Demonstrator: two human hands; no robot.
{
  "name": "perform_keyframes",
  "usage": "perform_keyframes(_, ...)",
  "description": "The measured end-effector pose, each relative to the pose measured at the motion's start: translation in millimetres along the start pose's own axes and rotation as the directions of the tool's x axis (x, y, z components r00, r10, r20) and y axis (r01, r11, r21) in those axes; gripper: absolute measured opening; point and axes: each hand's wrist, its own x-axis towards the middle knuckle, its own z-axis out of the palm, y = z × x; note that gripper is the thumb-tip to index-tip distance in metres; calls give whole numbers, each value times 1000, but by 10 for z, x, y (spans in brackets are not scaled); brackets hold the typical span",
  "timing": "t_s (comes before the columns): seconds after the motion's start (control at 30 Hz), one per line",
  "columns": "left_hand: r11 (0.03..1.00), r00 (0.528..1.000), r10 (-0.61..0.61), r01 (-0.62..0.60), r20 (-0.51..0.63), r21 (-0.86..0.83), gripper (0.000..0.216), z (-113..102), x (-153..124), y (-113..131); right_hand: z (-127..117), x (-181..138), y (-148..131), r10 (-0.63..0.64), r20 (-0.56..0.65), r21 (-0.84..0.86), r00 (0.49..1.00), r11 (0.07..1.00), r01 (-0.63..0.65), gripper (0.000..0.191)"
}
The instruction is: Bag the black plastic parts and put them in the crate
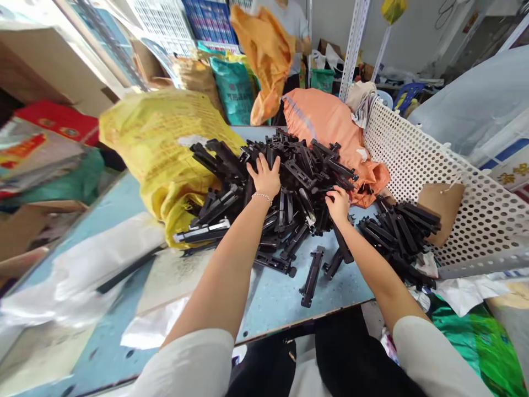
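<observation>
A heap of long black plastic parts (pixel 297 171) with moulded clips and ends covers the middle of the blue table (pixel 289 303). My left hand (pixel 266 177), a beaded bracelet at its wrist, lies on the heap with fingers spread, holding nothing. At the heap's right side, my right hand (pixel 339 205) has its fingers curled round a black part, most of which the hand hides. Single parts lie nearer me, among them one black plastic part (pixel 312 275) apart from the heap.
A yellow woven sack (pixel 165 138) lies left of the heap, an orange sack (pixel 326 118) behind it. More black parts (pixel 400 231) lie beside a white perforated basket (pixel 475 215) at right. Across the table stands a person (pixel 300 33), partly behind a raised orange bag (pixel 264 55).
</observation>
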Motion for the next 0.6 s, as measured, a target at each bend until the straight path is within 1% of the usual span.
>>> perform_keyframes(0.1, 999, 995, 43, -42, 85, -12, 57, 35, 27, -20, 9, 30, 13, -18, -11, -35, 1000, 999, 17, 18)
perform_keyframes(0.17, 997, 990, 58, -50, 129, -62, 54, -4, -19, -16, 3, 30, 24, -32, 0, -58, 999, 998, 32, 19)
perform_keyframes(0.2, 995, 989, 59, -47, 133, -91, 53, -48, -76, -9, -1, 25, 31, -36, 0, -61, 999, 997, 36, 19)
perform_keyframes(0.27, 987, 994, 66, -52, 88, -153, 54, -171, -301, 21, -6, 13, 47, -39, -25, -44, 999, 998, 38, 19)
perform_keyframes(0.33, 965, 992, 125, -119, 13, -234, 54, -301, -723, 90, -7, 8, 68, -49, -78, 5, 996, 999, 50, 22)
perform_keyframes(0.37, 943, 984, 180, -177, -15, -283, 54, -351, -1012, 145, -6, 12, 80, -53, -109, 38, 993, 998, 57, 23)
perform_keyframes(0.4, 906, 964, 265, -254, -15, -337, 53, -381, -1342, 212, -6, 20, 94, -54, -139, 73, 989, 995, 65, 24)
perform_keyframes(0.43, 875, 943, 332, -305, 7, -376, 52, -391, -1698, 292, -9, 30, 110, -52, -166, 109, 985, 992, 71, 25)
perform_keyframes(0.47, 864, 928, 370, -323, 51, -388, 55, -378, -2062, 379, -16, 40, 129, -48, -188, 141, 981, 987, 75, 26)
perform_keyframes(0.53, 887, 913, 376, -305, 159, -348, 72, -303, -2731, 558, -57, 41, 175, -45, -200, 181, 979, 980, 82, 26)
perform_keyframes(0.57, 895, 904, 377, -299, 203, -331, 81, -254, -3002, 640, -96, 18, 202, -56, -180, 186, 982, 978, 90, 27)
perform_keyframes(0.6, 909, 905, 356, -278, 233, -310, 86, -205, -3215, 711, -151, -28, 228, -77, -141, 177, 987, 979, 102, 27)
